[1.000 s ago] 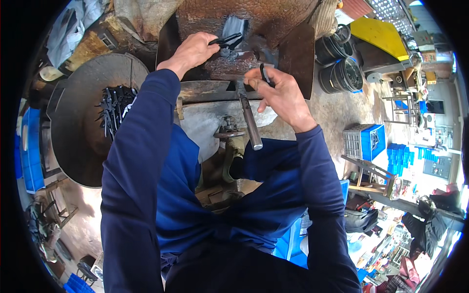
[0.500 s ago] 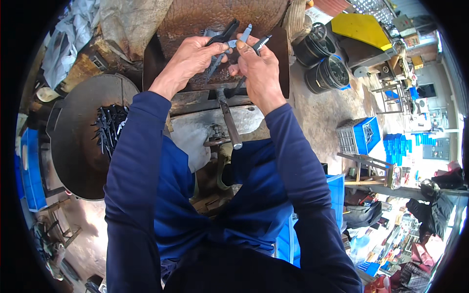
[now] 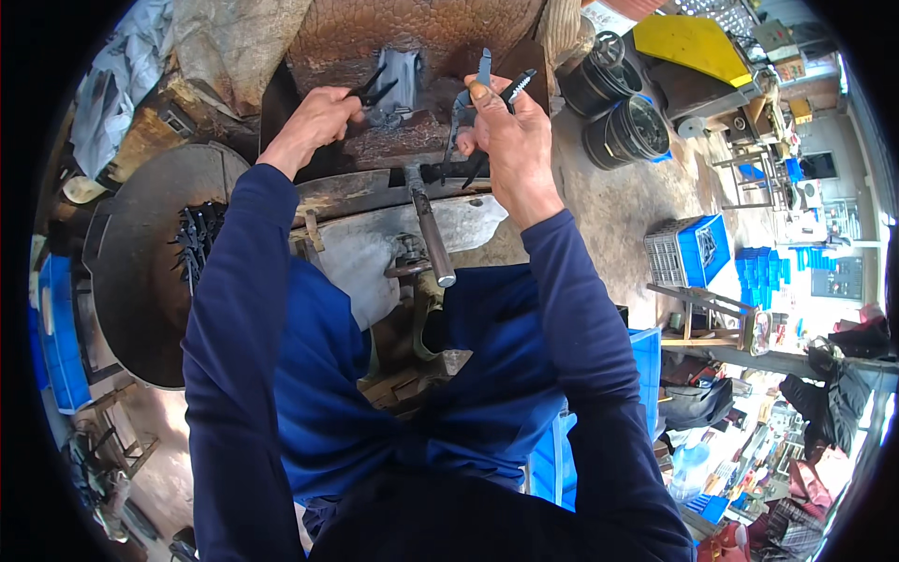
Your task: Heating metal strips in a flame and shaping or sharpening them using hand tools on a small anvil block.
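Observation:
My left hand [image 3: 316, 122] is closed around a small black pair of pliers [image 3: 376, 92], whose jaws point right, spread apart. Farther right, my right hand [image 3: 515, 155] grips dark metal plier pieces [image 3: 484, 67]; one has a toothed edge that catches the light. Their long dark handles hang below my fingers, partly hidden by the hand. Between the two hands is a bright grey metal block [image 3: 403, 77] against a rusty brown surface [image 3: 435, 37]. Below it, a metal bar [image 3: 433, 229] sticks out toward me.
A large round pan [image 3: 140, 309] at the left holds several black metal pieces [image 3: 195, 239]. Black buckets [image 3: 623, 140] stand at the right, near a yellow panel [image 3: 693, 51]. A grey crate with a blue liner [image 3: 688, 251] sits farther right; a blue bin [image 3: 644, 365] is beside my right arm.
My hands have moved apart. The left has drawn away to the left with the black pliers, uncovering the grey metal block; the right keeps the plier pieces, slightly farther right.

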The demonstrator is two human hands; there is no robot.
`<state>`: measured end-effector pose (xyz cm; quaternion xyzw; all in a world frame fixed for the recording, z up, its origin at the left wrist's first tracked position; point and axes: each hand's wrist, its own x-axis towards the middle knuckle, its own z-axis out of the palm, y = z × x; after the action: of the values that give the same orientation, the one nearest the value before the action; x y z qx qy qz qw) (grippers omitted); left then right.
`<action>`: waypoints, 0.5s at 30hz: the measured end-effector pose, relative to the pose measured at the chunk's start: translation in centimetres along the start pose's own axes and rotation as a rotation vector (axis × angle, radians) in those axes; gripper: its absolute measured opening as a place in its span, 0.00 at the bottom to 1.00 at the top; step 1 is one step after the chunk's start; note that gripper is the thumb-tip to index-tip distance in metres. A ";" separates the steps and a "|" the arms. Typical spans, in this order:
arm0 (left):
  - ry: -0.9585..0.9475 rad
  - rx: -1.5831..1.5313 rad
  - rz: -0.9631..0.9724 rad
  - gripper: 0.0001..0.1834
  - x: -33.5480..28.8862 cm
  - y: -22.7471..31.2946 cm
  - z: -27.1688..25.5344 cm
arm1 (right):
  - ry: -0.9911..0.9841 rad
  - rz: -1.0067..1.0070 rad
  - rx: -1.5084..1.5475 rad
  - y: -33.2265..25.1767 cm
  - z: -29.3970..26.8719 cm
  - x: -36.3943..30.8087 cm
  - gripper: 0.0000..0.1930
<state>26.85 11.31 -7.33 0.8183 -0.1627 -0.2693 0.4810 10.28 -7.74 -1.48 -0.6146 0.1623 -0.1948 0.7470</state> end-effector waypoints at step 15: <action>-0.087 0.260 0.330 0.15 1.4 -2.1 -0.1 | -0.061 -0.029 0.034 -0.3 -1.6 0.6 0.14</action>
<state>28.04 11.66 -9.56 0.8232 -0.3487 -0.1987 0.4015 10.01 -9.45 -1.55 -0.6096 0.1272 -0.1898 0.7591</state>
